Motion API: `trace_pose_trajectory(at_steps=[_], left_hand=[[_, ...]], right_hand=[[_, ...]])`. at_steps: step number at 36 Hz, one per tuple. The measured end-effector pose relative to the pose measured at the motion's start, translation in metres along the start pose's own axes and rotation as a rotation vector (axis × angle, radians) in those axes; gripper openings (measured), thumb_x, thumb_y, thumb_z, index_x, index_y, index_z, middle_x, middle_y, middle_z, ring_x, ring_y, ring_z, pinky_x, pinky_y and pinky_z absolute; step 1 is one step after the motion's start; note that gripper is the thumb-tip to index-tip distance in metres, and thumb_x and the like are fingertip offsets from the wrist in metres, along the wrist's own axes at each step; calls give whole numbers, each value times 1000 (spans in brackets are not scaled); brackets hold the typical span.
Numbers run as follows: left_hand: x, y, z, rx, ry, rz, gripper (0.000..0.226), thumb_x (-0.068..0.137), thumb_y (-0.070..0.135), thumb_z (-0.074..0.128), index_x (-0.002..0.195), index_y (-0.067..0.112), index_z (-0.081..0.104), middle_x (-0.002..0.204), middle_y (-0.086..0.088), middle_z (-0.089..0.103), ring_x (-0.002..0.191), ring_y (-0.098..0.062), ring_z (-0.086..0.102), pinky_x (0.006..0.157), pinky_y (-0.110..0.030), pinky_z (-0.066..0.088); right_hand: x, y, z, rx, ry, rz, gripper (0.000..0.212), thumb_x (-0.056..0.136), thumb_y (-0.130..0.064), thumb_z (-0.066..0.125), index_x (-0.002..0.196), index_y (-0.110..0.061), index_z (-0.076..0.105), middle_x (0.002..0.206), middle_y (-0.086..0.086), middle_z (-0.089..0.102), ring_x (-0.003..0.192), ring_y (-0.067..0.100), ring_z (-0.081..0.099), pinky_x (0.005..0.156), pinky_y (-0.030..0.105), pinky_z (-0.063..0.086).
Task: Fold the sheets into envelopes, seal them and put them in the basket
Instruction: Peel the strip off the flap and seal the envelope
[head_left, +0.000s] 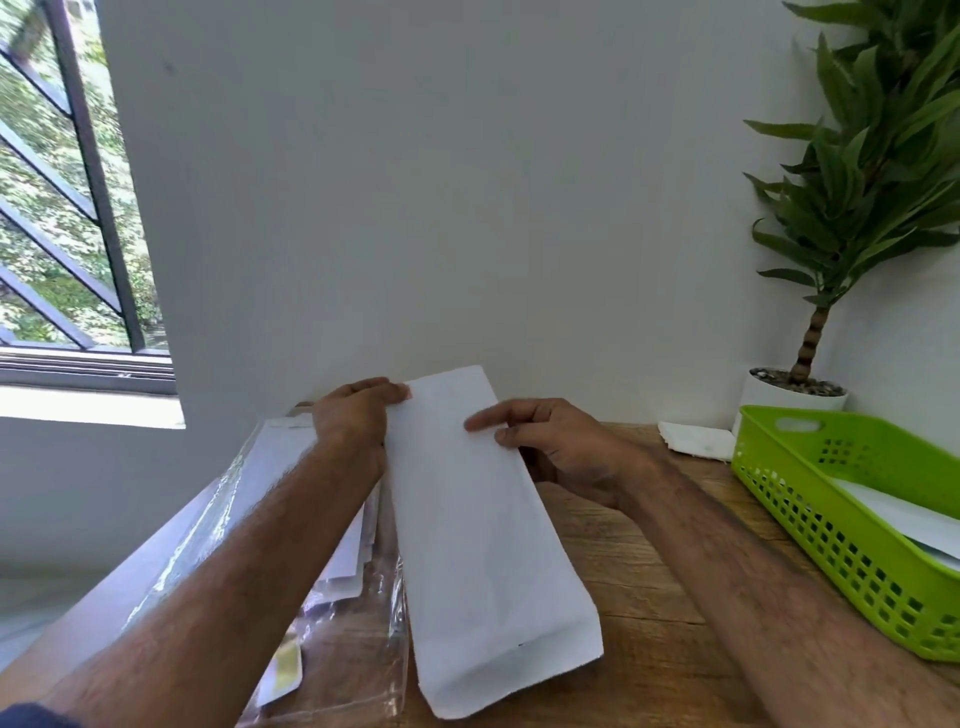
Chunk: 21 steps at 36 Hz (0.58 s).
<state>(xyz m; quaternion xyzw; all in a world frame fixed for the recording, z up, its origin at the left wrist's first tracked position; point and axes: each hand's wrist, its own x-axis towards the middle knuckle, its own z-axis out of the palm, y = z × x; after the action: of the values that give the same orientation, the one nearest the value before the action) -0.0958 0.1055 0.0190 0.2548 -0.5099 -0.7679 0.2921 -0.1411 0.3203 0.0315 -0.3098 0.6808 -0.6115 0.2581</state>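
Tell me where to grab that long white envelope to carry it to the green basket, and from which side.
Probably pinch the white envelope on its right long edge near the middle, coming from the right, the green basket side. It lies flat and long on the table; the left hand covers its far-left edge, with plastic wrap alongside.

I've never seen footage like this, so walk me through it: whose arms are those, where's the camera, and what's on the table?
There is no machine here. One camera worn on a person's head looks forward and down at their own bare arms. The left hand and right hand hold the far end of a long white folded envelope on a wooden table. Under the left arm lies a clear plastic bag with more paper. On the right stands a green basket holding white paper, with a potted plant behind it.
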Motion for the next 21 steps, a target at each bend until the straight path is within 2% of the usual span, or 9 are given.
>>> trace_pose_trajectory(at_steps=[2, 6, 9, 11, 14, 17, 19, 21], left_hand=[[1, -1, 1, 38, -41, -39, 34, 66, -3, 86, 96, 7, 72, 105, -16, 72, 94, -36, 71, 84, -49, 60], [3, -4, 4, 115, -123, -101, 46, 69, 2, 86, 111, 6, 68, 113, -16, 70, 98, -35, 70, 76, -45, 60], [6, -3, 2, 78, -140, -178, 40, 78, 1, 79, 114, 9, 64, 124, -16, 65, 111, -38, 65, 87, -50, 56], [7, 0, 0, 44, -146, -230, 41, 84, 0, 73, 122, 7, 61, 129, -16, 62, 115, -37, 63, 96, -53, 52], [8, -3, -4, 15, -126, -265, 32, 87, -1, 68, 117, 4, 60, 125, -14, 62, 111, -36, 63, 95, -51, 52], [4, -5, -4, 12, -126, -269, 36, 84, -1, 69, 119, 0, 61, 125, -17, 64, 109, -38, 65, 95, -53, 54], [-3, -4, 0, 4, -153, -268, 36, 87, -2, 65, 122, -6, 60, 122, -21, 67, 106, -39, 67, 87, -52, 58], [-9, -2, 5, 5, -204, -253, 30, 93, -4, 56, 122, -11, 57, 109, -23, 68, 91, -34, 71, 69, -41, 63]], right_hand=[[0, 0, 1, 8, 16, 5, 29, 98, 1, 51, 114, -6, 75, 119, 13, 73, 103, 24, 70, 90, 39, 58], [-1, -2, 0, 21, 32, 1, 37, 96, -1, 44, 115, -8, 75, 120, 13, 73, 102, 24, 69, 81, 33, 57], [-3, -2, -6, 76, -40, 18, 57, 81, 5, 34, 118, -11, 74, 125, 15, 70, 106, 26, 67, 83, 34, 55], [-4, -2, -9, 81, -89, 2, 63, 83, 17, 35, 122, -16, 72, 127, 10, 70, 111, 25, 67, 85, 36, 57], [-5, 1, -10, 8, -85, -50, 54, 90, 15, 55, 125, -24, 71, 123, 4, 72, 107, 24, 70, 84, 37, 59], [-2, 0, -9, -12, -6, -55, 43, 90, 9, 62, 117, -22, 75, 119, 5, 74, 101, 28, 73, 84, 40, 59], [-1, -1, -10, 77, 79, -69, 30, 87, 5, 67, 111, -11, 76, 125, 6, 71, 104, 27, 72, 83, 39, 59], [0, 1, -13, 117, 176, -182, 26, 90, -2, 66, 115, 0, 72, 125, 15, 69, 107, 29, 70, 85, 38, 58]])
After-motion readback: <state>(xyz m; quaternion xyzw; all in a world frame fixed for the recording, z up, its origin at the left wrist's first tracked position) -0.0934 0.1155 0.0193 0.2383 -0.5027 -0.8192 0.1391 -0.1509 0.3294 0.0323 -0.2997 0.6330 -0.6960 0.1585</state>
